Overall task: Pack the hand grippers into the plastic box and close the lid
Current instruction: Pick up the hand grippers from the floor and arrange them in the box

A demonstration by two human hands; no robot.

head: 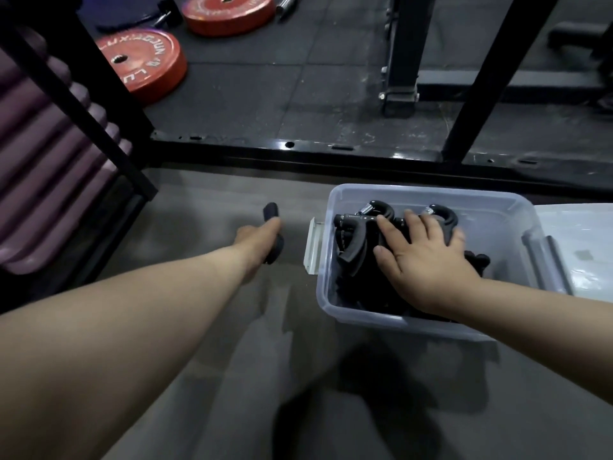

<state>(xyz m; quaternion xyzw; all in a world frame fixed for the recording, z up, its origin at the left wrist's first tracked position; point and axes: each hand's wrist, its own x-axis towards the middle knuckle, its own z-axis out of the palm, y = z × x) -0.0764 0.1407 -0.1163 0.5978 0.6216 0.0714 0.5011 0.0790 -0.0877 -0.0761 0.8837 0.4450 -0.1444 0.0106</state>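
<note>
Light: I see a dim, cool room.
Shadows: soft dark patches on the near floor (381,386).
Blur: slight softness throughout.
Edges: wide-angle bending left and right.

The near ground is a smooth grey floor (205,200), dimly lit and crossed by soft dark shadows toward its lower edge. Beyond it a black steel base rail (298,149) runs left to right, with two black uprights (497,71) rising from it. Behind the rail lie dark rubber floor tiles (265,91), scuffed and dusty. Two red weight plates (146,66) lie flat on the tiles toward the far left corner, near a metal bar end (285,6). Along the left edge, purple rolled mats (43,151) sit stacked behind a slanted black frame (83,97).
</note>
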